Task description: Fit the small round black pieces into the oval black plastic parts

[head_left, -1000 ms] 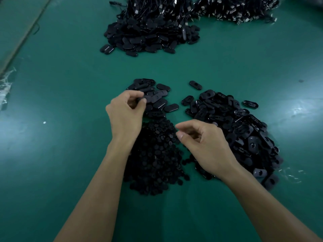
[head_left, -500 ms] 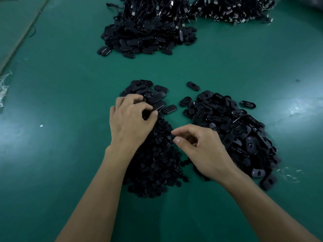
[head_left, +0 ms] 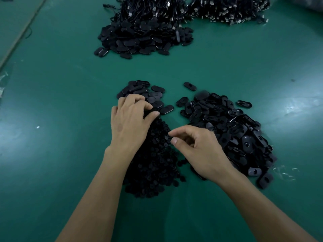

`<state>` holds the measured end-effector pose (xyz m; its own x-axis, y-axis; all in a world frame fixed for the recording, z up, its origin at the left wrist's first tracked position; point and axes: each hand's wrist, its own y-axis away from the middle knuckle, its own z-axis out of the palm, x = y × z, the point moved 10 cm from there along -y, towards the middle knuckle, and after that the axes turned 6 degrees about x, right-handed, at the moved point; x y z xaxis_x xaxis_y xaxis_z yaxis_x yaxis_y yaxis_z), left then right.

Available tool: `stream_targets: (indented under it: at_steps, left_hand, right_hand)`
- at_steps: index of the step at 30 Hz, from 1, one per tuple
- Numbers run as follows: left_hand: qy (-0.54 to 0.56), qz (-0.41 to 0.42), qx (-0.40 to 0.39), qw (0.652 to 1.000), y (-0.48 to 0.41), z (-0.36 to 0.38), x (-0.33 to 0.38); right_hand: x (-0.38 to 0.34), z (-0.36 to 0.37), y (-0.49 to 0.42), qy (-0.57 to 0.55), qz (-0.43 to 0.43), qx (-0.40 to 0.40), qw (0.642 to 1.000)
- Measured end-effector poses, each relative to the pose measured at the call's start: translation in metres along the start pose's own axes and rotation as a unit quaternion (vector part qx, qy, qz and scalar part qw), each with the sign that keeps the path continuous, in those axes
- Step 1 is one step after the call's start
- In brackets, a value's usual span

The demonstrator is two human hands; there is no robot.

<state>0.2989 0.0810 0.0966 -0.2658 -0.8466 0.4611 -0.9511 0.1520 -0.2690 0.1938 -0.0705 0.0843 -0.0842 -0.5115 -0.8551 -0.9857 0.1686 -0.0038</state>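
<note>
The left hand [head_left: 130,119] had dropped to the rounds [head_left: 153,163], gripping an oval [head_left: 151,111]; right hand [head_left: 197,145] pinched, contents unclear — fitting looked near.

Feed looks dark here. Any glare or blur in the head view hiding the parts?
Head view: dim; the round pieces merge into one black mass, and the oval part in the left hand barely shows. Pale glare on the mat at both sides. Right hand sharp, no blur.

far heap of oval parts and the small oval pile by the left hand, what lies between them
Only bare green table: the head view shows nothing between the far heap and the small oval pile.
</note>
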Motion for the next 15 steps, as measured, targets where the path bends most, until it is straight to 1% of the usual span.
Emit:
stream_targets:
  at_steps: [1,3,4,6,10,12,15]
  left_hand:
    - [0.018,-0.002,0.01,1.0,0.002,-0.004,0.0]
    - [0.101,-0.018,0.025,0.994,0.008,-0.011,-0.001]
    - [0.155,-0.03,0.022,0.987,0.013,-0.014,-0.002]
    - [0.238,-0.035,-0.009,0.971,0.023,-0.013,0.002]
    - [0.295,0.03,-0.077,0.952,0.038,-0.01,0.021]
    - [0.317,0.03,-0.092,0.943,0.041,-0.007,0.021]
    - [0.355,0.002,-0.114,0.928,0.043,-0.002,0.016]
  right_hand:
    - [0.0,0.0,0.0,0.0,0.0,-0.001,1.0]
    - [0.001,0.0,0.0,0.0,0.005,0.002,1.0]
    - [0.001,0.0,0.0,-0.001,0.006,0.005,1.0]
    - [-0.001,-0.001,0.001,-0.014,0.005,0.012,1.0]
    - [-0.005,-0.003,-0.001,-0.051,-0.006,0.018,0.999]
    - [-0.008,-0.005,-0.002,-0.053,-0.015,0.033,0.998]
    - [-0.01,-0.008,-0.003,-0.076,-0.013,0.047,0.996]
